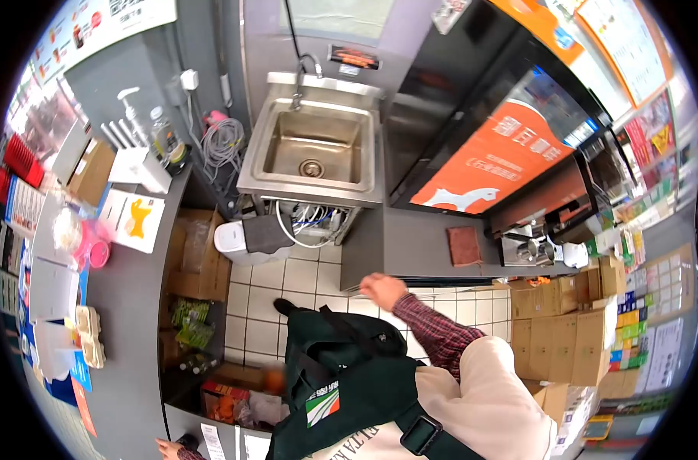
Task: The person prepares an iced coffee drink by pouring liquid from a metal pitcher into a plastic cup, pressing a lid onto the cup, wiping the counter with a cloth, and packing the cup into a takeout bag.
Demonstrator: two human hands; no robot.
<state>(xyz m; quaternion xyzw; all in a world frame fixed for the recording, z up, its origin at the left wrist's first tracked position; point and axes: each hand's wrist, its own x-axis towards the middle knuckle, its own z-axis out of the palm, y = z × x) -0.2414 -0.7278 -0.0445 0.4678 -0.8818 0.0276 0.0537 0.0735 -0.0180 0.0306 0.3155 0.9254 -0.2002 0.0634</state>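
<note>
In the head view my right hand [383, 290] hangs by the front edge of the grey right-hand counter [418, 234], its fingers loosely curled and no object visible in them. A brown folded cloth [464, 247] lies on that counter, farther right. Low at the left, my left hand [167, 448] rests at the edge of the grey left counter [127, 330]; its fingers look stretched out, though the hand is small and partly cut off by the frame. A dark green bag [341, 345] hangs across my front.
A steel sink [311, 180] with a tap stands ahead. To its right is a black cabinet with an orange panel [491, 157]. Cardboard boxes [560, 337] stack at the right. The left counter carries an egg-carton-like tray [90, 337] and a pink-lidded container [96, 253]. A white bin [230, 239] stands below.
</note>
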